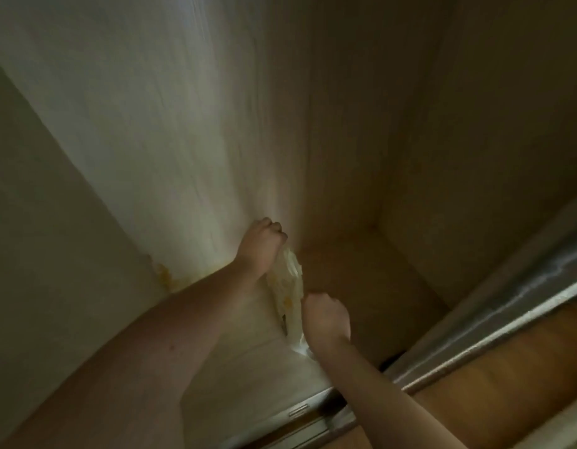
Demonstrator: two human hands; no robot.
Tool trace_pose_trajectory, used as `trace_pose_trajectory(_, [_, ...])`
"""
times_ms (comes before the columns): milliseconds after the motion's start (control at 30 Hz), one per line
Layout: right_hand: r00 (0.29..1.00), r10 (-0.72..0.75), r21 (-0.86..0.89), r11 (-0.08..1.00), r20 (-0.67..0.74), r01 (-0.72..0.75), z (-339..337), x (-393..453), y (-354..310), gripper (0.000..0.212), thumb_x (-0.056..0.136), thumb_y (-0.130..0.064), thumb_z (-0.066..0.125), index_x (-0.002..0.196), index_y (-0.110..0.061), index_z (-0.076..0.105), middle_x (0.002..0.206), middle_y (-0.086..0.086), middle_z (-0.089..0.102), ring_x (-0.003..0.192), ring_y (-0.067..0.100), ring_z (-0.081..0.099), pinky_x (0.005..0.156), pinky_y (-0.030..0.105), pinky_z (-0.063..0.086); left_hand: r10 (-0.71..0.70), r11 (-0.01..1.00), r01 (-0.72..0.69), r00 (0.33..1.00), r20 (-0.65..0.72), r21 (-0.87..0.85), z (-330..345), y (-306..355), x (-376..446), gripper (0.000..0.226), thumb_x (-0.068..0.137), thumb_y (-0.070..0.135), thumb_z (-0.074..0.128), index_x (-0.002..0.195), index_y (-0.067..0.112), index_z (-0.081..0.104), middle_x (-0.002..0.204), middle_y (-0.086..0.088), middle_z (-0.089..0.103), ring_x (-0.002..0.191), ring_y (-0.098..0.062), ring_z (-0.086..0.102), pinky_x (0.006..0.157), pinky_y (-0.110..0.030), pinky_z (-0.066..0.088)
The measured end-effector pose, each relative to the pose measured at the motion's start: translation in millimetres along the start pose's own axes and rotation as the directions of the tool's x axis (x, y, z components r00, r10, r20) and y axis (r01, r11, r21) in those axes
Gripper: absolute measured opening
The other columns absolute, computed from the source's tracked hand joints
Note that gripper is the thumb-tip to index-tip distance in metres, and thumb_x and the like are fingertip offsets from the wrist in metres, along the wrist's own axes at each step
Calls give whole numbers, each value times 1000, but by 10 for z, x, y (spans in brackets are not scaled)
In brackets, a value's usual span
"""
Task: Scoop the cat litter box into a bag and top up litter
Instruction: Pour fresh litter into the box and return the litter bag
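A thin, pale, translucent plastic bag (288, 286) with yellowish marks is stretched between my two hands in the middle of the blurred view. My left hand (262, 244) is closed on the bag's upper end, close to a pale wall. Below it, my right hand (326, 319) is closed on the bag's lower end. Both bare forearms reach in from the bottom of the frame. No litter box, scoop or litter is in view.
A pale wall or curtain (170, 124) fills the left and top, with a yellowish stain (165, 275) low on it. A dim brownish corner (374, 228) lies behind the hands. A metal sliding-door track (494, 335) and wooden floor (494, 400) run along the lower right.
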State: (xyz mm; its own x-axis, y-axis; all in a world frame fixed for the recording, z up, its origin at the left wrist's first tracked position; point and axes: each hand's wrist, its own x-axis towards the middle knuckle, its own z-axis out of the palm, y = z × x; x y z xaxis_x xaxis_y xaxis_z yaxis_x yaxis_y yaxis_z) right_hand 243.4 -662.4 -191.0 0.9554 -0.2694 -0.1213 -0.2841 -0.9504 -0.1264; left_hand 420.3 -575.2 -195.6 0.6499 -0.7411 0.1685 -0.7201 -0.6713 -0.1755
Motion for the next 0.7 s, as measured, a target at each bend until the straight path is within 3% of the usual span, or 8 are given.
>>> trace_pose_trajectory(133, [1000, -7, 10, 1000, -2, 7, 106, 188, -126, 29, 89, 4, 42, 104, -9, 64, 104, 9, 70, 96, 24, 68, 74, 32, 53, -57, 996, 62, 995, 86, -67, 139, 39, 92, 30, 85, 2, 51, 110, 7, 67, 109, -11, 61, 109, -30, 52, 85, -38, 44])
trace_pose_trajectory(200, [1000, -3, 17, 1000, -16, 4, 136, 291, -141, 31, 90, 3, 40, 108, -9, 62, 108, 8, 68, 100, 25, 67, 75, 32, 52, -111, 985, 125, 987, 120, -118, 185, 74, 54, 42, 92, 2, 43, 132, 9, 54, 142, -16, 45, 134, -31, 37, 105, -38, 37])
trace_pose_trajectory(267, [1000, 4, 17, 1000, -30, -4, 160, 350, -143, 32, 91, 2, 39, 113, -8, 59, 113, 8, 66, 103, 25, 65, 76, 32, 52, -134, 976, 153, 983, 127, -157, 209, 85, -38, 55, 95, 1, 41, 148, 14, 38, 160, -14, 22, 147, -30, 18, 116, -39, 25])
trace_pose_trajectory(400, [999, -7, 23, 1000, -51, 8, 222, 348, -102, 35, 93, -1, 35, 124, -8, 49, 123, 9, 57, 111, 25, 58, 78, 33, 49, -199, 953, 221, 972, 122, -206, 245, 70, -254, 66, 96, 2, 42, 154, 24, 22, 163, -8, 11, 150, -27, 11, 118, -39, 19])
trace_pose_trajectory(533, [998, -7, 34, 999, -61, 9, 338, 305, -91, 29, 96, -12, 39, 124, -10, 47, 124, 7, 56, 111, 24, 56, 75, 32, 48, -286, 899, 327, 942, 174, -293, 276, 158, -469, 57, 98, 11, 40, 152, 24, 28, 162, -9, 17, 149, -26, 16, 118, -39, 18])
trace_pose_trajectory(600, [994, -13, 26, 1000, -107, 16, 365, 230, -128, 24, 89, -21, 56, 112, -13, 57, 108, 6, 64, 97, 23, 63, 67, 30, 49, -355, 870, 389, 921, 164, -303, 283, 211, -592, 47, 101, 21, 36, 148, 23, 36, 160, -10, 25, 147, -27, 19, 117, -38, 18])
trace_pose_trajectory(700, [992, -72, -68, 996, -107, 65, 414, 116, -140, 28, 59, -27, 82, 81, -13, 70, 70, 4, 67, 61, 21, 65, 52, 26, 47, -427, 821, 457, 889, 164, -341, 214, 344, -720, 44, 103, 32, 31, 145, 20, 43, 157, -8, 32, 145, -26, 23, 115, -38, 19])
